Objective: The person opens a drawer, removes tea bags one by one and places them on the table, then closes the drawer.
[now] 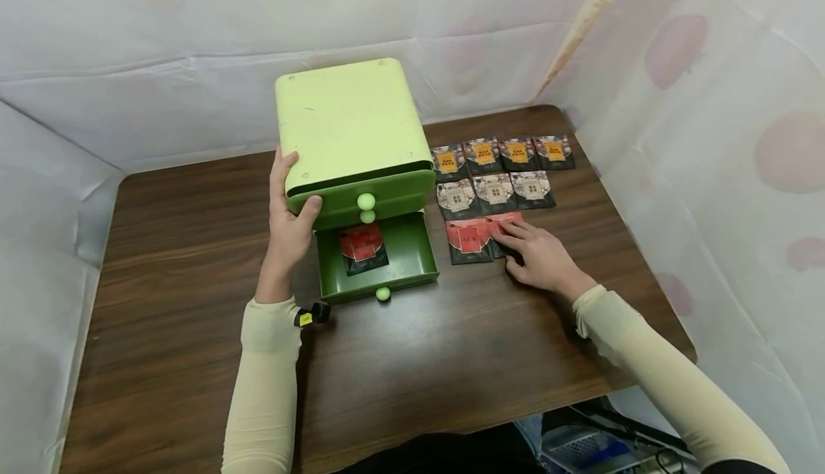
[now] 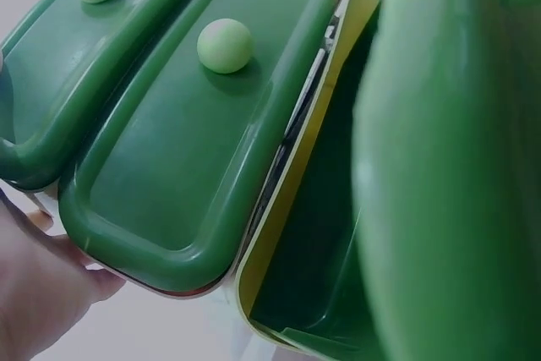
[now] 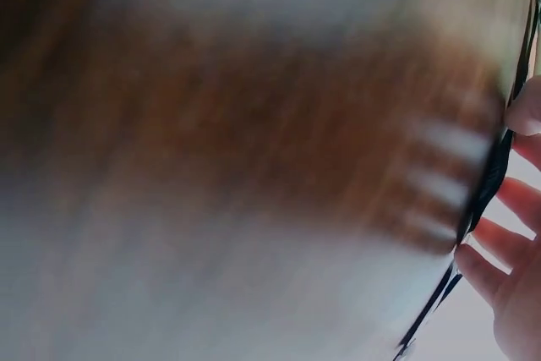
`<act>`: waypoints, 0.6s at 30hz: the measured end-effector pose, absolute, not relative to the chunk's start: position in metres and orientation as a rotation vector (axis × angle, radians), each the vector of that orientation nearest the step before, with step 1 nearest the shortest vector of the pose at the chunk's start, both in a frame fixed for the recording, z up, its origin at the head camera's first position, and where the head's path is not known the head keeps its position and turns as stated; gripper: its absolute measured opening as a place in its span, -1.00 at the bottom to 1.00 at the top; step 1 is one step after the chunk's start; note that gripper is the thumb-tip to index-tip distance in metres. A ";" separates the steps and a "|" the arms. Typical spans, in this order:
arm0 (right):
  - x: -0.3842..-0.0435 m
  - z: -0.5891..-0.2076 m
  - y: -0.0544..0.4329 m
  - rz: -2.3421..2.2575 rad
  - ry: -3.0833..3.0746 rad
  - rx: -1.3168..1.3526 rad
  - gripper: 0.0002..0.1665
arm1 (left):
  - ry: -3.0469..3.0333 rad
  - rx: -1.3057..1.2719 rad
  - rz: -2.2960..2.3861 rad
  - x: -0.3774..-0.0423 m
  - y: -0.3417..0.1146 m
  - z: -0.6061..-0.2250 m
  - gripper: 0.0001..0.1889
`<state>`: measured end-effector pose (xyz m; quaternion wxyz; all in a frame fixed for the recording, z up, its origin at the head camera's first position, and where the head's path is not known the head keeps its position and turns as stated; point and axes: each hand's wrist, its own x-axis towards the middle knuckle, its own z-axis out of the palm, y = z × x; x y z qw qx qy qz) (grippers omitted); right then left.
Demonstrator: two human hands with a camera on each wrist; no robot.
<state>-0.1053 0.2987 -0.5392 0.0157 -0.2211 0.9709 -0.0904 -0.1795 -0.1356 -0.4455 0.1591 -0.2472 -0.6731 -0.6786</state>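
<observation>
A light-green drawer cabinet point(image 1: 351, 119) with dark-green drawers stands near the back of the table. My left hand point(image 1: 290, 223) holds its front left corner, thumb at the front edge and fingers along the side. The bottom drawer point(image 1: 412, 266) is pulled out and holds a red-and-black sachet point(image 1: 363, 247); the drawers above it point(image 2: 177, 124) are in. To the right, my right hand point(image 1: 538, 255) has its fingertips on another red-and-black sachet point(image 1: 501, 222), partly covered by the fingers. A matching sachet point(image 1: 469, 239) lies beside it on the left.
Behind the red sachets lie a row of cream-and-black sachets point(image 1: 495, 193) and a row of several orange-labelled ones point(image 1: 482, 155). The brown wooden table point(image 1: 174, 259) has white sheeting point(image 1: 213, 30) around it. Below its front edge is a grey metal case point(image 1: 583, 452) with cables.
</observation>
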 end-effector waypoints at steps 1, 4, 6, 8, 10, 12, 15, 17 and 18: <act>-0.106 -0.539 0.298 -0.277 3.022 -0.684 -0.33 | -1.926 -0.709 -1.940 -0.180 -0.137 -0.446 -0.17; -0.108 -0.536 0.295 -0.274 3.030 -0.695 -0.33 | -1.934 -0.716 -1.958 -0.180 -0.139 -0.446 -0.18; -0.108 -0.533 0.293 -0.279 3.046 -0.736 -0.36 | -1.947 -0.710 -1.966 -0.180 -0.139 -0.447 -0.19; -0.109 -0.529 0.290 -0.310 3.068 -0.806 -0.41 | -1.952 -0.703 -1.986 -0.180 -0.140 -0.448 -0.19; -0.111 -0.523 0.286 -0.343 3.096 -0.883 -0.51 | -1.954 -0.703 -1.993 -0.180 -0.139 -0.448 -0.19; -0.114 -0.516 0.281 -0.361 3.121 -0.970 -0.60 | -1.944 -0.710 -2.013 -0.181 -0.139 -0.448 -0.18; -0.120 -0.503 0.265 -0.357 3.120 -1.144 -0.70 | -1.945 -0.716 -2.013 -0.181 -0.139 -0.448 -0.18; -0.124 -0.494 0.250 -0.340 3.097 -1.297 -0.75 | -1.949 -0.718 -2.010 -0.182 -0.139 -0.449 -0.18; -0.126 -0.489 0.241 -0.340 3.079 -1.374 -0.76 | -1.958 -0.715 -1.998 -0.181 -0.140 -0.449 -0.18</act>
